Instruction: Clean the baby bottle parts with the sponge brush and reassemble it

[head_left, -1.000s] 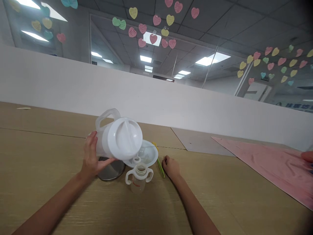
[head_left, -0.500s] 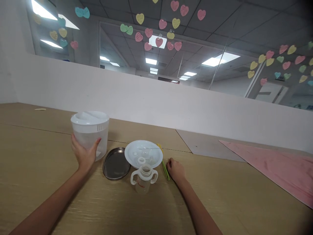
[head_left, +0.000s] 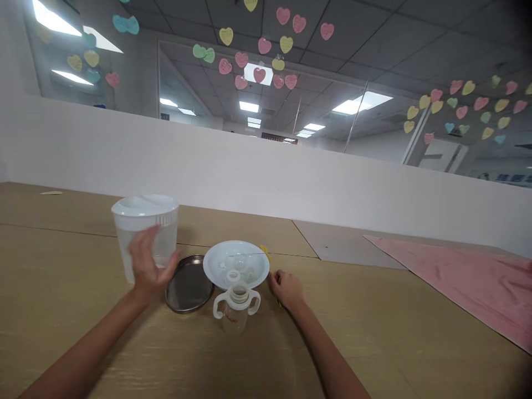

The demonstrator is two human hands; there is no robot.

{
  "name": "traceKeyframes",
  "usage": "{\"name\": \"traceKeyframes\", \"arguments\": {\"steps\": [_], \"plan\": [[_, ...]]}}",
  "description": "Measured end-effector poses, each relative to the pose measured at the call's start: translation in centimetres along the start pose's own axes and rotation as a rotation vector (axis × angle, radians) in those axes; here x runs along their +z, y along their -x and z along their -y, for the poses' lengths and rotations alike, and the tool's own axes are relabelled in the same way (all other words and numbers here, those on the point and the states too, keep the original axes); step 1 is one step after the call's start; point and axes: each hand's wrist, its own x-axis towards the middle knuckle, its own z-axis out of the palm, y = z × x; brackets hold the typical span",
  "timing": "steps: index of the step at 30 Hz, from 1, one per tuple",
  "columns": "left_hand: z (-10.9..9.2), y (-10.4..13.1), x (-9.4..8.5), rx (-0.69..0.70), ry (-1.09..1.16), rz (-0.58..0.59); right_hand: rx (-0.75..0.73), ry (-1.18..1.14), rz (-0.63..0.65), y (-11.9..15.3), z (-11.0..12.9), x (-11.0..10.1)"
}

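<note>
My left hand (head_left: pixel 150 263) is open in front of a translucent white lidded tub (head_left: pixel 143 221), thumb and fingers spread apart. Right of it lies a round dark metal tray (head_left: pixel 189 285). A white bowl (head_left: pixel 211 271) with clear pieces in it, hard to make out, stands beside the tray. In front of the bowl is an open, clear baby bottle (head_left: pixel 235 318) with two white handles. My right hand (head_left: pixel 287 289) is closed over a thin green-and-yellow utensil (head_left: pixel 265 252) at the bowl's right side; most of the utensil is hidden under the fingers.
A pink cloth (head_left: pixel 461 282) covers the table at the right, near a grey panel (head_left: pixel 336 244). A small pale flat piece (head_left: pixel 51 193) lies at the far left. Behind the table runs a white wall (head_left: pixel 249 177) with glass above, dotted with heart-shaped notes.
My left hand has let go of the tub and moved a little right of its grip. My right hand has shifted left onto the green-and-yellow utensil. The view has turned slightly right.
</note>
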Motion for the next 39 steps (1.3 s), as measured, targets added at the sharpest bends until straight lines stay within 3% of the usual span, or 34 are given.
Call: {"name": "traceKeyframes", "arguments": {"steps": [1, 3, 4, 7, 10, 13, 17, 25, 28, 30, 32, 35, 37, 39], "plan": [[-1.2, -0.4, 0.7, 0.097, 0.023, 0.079, -0.018, 0.005, 0.001, 0.1, 0.2, 0.1], [-3.8, -1.3, 2.8, 0.277, 0.061, 0.444, -0.036, 0.028, 0.015, 0.2, 0.6, 0.2], [-5.1, -1.7, 4.1, 0.306, 0.034, 0.565, -0.037, 0.038, 0.026, 0.3, 0.8, 0.2], [-7.9, -2.3, 8.2, 0.295, -0.140, 0.830, -0.028, 0.053, 0.051, 0.4, 1.2, 0.2], [-9.1, -1.7, 11.0, 0.299, -0.176, 0.932, -0.024, 0.068, 0.051, 0.4, 1.2, 0.1], [-9.4, -0.7, 12.0, 0.293, -0.194, 0.968, -0.023, 0.049, 0.041, 0.4, 1.0, 0.2], [-9.3, -0.4, 11.8, 0.289, -0.214, 0.933, 0.063, -0.076, 0.023, 0.1, 0.9, 0.4], [-9.4, -2.9, 10.2, 0.288, -0.251, 0.832, 0.233, -0.351, -0.080, -0.9, -1.4, 0.3], [-9.7, -3.9, 9.2, 0.270, -0.241, 0.801, 0.251, -0.408, -0.208, -0.8, -1.7, -0.8], [-10.0, -4.6, 8.5, 0.250, -0.221, 0.791, 0.171, -0.455, -0.395, -0.4, -1.1, -1.4], [-10.3, -5.4, 7.9, 0.226, -0.193, 0.777, -0.059, -0.494, -0.554, 0.3, -0.2, -1.5], [-10.6, -6.4, 7.1, 0.195, -0.152, 0.747, -0.433, -0.453, -0.616, 1.1, 1.1, -0.9], [-10.7, -6.9, 6.7, 0.184, -0.109, 0.733, -0.495, -0.433, -0.653, 1.2, 1.3, -0.5], [-10.6, -7.2, 6.4, 0.169, -0.006, 0.713, -0.441, -0.439, -0.698, 1.1, 1.0, -0.3]]}}
